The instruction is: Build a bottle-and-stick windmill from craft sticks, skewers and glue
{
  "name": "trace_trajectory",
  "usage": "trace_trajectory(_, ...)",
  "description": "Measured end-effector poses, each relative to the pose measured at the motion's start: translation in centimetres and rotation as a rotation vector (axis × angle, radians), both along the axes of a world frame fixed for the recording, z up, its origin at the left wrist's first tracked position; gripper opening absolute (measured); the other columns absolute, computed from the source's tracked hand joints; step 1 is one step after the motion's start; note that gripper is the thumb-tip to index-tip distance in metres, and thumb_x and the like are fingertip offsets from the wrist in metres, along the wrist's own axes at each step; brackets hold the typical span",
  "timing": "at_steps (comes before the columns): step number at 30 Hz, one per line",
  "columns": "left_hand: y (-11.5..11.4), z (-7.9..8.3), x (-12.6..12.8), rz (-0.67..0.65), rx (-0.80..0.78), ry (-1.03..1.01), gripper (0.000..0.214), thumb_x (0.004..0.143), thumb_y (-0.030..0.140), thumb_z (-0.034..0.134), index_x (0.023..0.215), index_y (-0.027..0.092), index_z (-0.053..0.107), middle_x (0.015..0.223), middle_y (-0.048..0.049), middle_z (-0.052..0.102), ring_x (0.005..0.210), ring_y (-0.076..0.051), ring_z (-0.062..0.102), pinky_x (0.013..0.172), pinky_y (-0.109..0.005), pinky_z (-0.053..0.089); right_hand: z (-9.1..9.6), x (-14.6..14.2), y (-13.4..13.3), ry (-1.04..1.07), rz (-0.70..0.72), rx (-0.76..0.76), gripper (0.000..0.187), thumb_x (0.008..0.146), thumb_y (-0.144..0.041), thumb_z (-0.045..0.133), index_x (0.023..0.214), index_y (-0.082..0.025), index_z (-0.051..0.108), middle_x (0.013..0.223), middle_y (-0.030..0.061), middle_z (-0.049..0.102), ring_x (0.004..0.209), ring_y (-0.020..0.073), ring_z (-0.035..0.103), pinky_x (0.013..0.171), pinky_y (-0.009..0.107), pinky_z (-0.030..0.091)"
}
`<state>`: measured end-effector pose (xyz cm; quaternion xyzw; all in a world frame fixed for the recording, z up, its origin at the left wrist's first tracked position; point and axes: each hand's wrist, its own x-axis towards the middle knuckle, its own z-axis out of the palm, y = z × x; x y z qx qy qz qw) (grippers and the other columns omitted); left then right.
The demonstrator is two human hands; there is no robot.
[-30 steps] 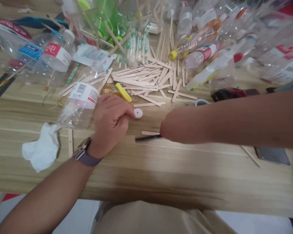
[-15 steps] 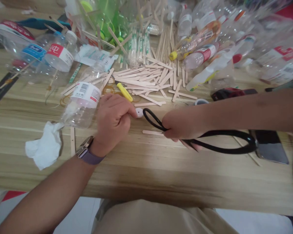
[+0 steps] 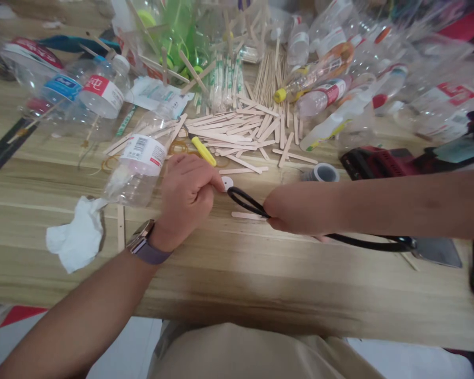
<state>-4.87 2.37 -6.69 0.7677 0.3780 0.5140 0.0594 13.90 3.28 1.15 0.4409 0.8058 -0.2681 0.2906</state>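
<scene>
My left hand [image 3: 189,184], with a watch on the wrist, is closed, its thumb and forefinger at the edge of a small white disc [image 3: 227,183]. The disc has a dark dot like a hole. Just right of it, my right hand [image 3: 290,208] is closed around a black looped object [image 3: 243,197]. One loop sticks out toward the disc, and a longer black part runs to the right under the forearm. Its middle is hidden in the fist, so its kind is unclear. A wooden craft stick [image 3: 247,216] lies below the loop.
A clear bottle [image 3: 142,158] and crumpled tissue [image 3: 79,237] are on the left. Behind are piled craft sticks [image 3: 229,126] and a yellow-handled tool [image 3: 203,151]. A tape roll [image 3: 326,172], red-and-black tool [image 3: 373,162], phone [image 3: 438,252] and several bottles [image 3: 324,95] lie right.
The black loop at right has turned and now shows as a narrow strip. My right forearm has shifted lower, uncovering the tape roll and red tool. My left hand stays at the disc.
</scene>
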Motion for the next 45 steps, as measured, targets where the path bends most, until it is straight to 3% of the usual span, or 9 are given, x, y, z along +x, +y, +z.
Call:
trace_trajectory(6, -0.1, 0.1, 0.3, 0.026, -0.166, 0.021, 0.028, 0.076, 0.001, 0.043, 0.074, 0.022, 0.061, 0.074, 0.0010, 0.069, 0.075, -0.018, 0.063, 0.076, -0.033, 0.048, 0.6, 1.5, -1.2, -0.086, -0.078, -0.130, 0.036, 0.096, -0.023, 0.040, 0.064, -0.017, 0.056, 0.048, 0.0001, 0.064, 0.039, 0.0108, 0.058, 0.044, 0.019, 0.037)
trace_trajectory(11, -0.7, 1.0, 0.8, -0.102, -0.472, 0.058, 0.021, 0.096, 0.022, 0.044, 0.101, 0.018, 0.063, 0.093, -0.0045, 0.072, 0.086, -0.019, 0.065, 0.074, -0.031, 0.049, 1.0, 4.5, -4.2, -0.046, 0.221, 0.538, 0.016, 0.084, -0.010, 0.056, 0.086, -0.021, 0.068, 0.062, 0.0004, 0.070, 0.048, 0.0179, 0.062, 0.044, 0.027, 0.022)
trace_trajectory(14, -1.5, 1.9, 1.4, -0.285, -0.783, 0.067, 0.037, 0.100, 0.043, 0.038, 0.095, 0.019, 0.065, 0.086, -0.0036, 0.071, 0.070, -0.017, 0.064, 0.065, -0.029, 0.049, 0.7, 6.1, -5.7, 0.020, 0.459, 0.940, 0.025, 0.078, 0.000, 0.052, 0.084, -0.018, 0.069, 0.058, 0.0016, 0.065, 0.046, 0.0192, 0.060, 0.048, 0.030, 0.024)
trace_trajectory(20, -3.1, 3.7, 3.6, -0.603, -1.328, 0.082, 0.049, 0.098, 0.057, 0.034, 0.089, 0.018, 0.062, 0.072, -0.0007, 0.064, 0.057, -0.013, 0.054, 0.053, -0.023, 0.043, -1.1, 7.2, -7.0, 0.047, 0.462, 1.175, 0.028, 0.078, 0.002, 0.047, 0.085, -0.014, 0.069, 0.061, 0.0043, 0.065, 0.048, 0.0201, 0.058, 0.053, 0.032, 0.028)
trace_trajectory(31, -4.8, 3.8, 5.7, -0.427, -0.903, 0.247, 0.025, 0.099, 0.026, 0.039, 0.096, 0.019, 0.063, 0.090, -0.0021, 0.071, 0.079, -0.017, 0.065, 0.070, -0.025, 0.049, -2.2, 7.4, -7.3, 0.217, 0.297, 1.133, 0.026, 0.081, 0.000, 0.049, 0.089, -0.012, 0.070, 0.068, 0.0059, 0.071, 0.051, 0.0198, 0.061, 0.052, 0.031, 0.031)
trace_trajectory(37, -5.7, 1.0, 6.3, -0.089, -0.286, 0.640, 0.027, 0.098, 0.013, 0.034, 0.103, 0.013, 0.061, 0.083, -0.0095, 0.071, 0.073, -0.023, 0.068, 0.065, -0.033, 0.054, -3.0, 5.9, -7.3, 0.482, -0.517, 0.351, 0.038, 0.098, -0.029, 0.040, 0.075, -0.015, 0.066, 0.062, 0.0075, 0.071, 0.046, 0.0180, 0.065, 0.042, 0.026, 0.033)
trace_trajectory(40, -5.6, 0.6, 6.1, -0.060, -0.130, 0.665, 0.028, 0.096, 0.008, 0.033, 0.102, 0.012, 0.059, 0.075, -0.0072, 0.070, 0.065, -0.021, 0.067, 0.057, -0.030, 0.052, -3.4, 5.7, -7.0, 0.690, -0.666, -0.009, 0.050, 0.102, -0.042, 0.026, 0.080, -0.017, 0.063, 0.058, 0.0022, 0.071, 0.039, 0.0147, 0.064, 0.039, 0.022, 0.039)
trace_trajectory(42, -5.3, 0.8, 5.9, -0.073, -0.157, 0.653, 0.026, 0.097, 0.010, 0.033, 0.099, 0.013, 0.059, 0.071, -0.0056, 0.069, 0.061, -0.020, 0.067, 0.054, -0.029, 0.051, -3.7, 5.9, -6.8, 0.683, -0.618, 0.091, 0.046, 0.101, -0.038, 0.032, 0.074, -0.016, 0.062, 0.057, 0.0035, 0.070, 0.042, 0.0156, 0.065, 0.040, 0.022, 0.039)
trace_trajectory(45, -4.9, 1.3, 5.7, -0.147, -0.262, 0.617, 0.025, 0.098, 0.014, 0.035, 0.094, 0.015, 0.059, 0.070, -0.0044, 0.069, 0.059, -0.019, 0.067, 0.053, -0.026, 0.050, -4.1, 6.1, -6.8, 0.495, -0.387, 0.543, 0.024, 0.087, -0.015, 0.053, 0.067, -0.015, 0.066, 0.060, 0.0087, 0.071, 0.053, 0.0206, 0.068, 0.046, 0.026, 0.035)
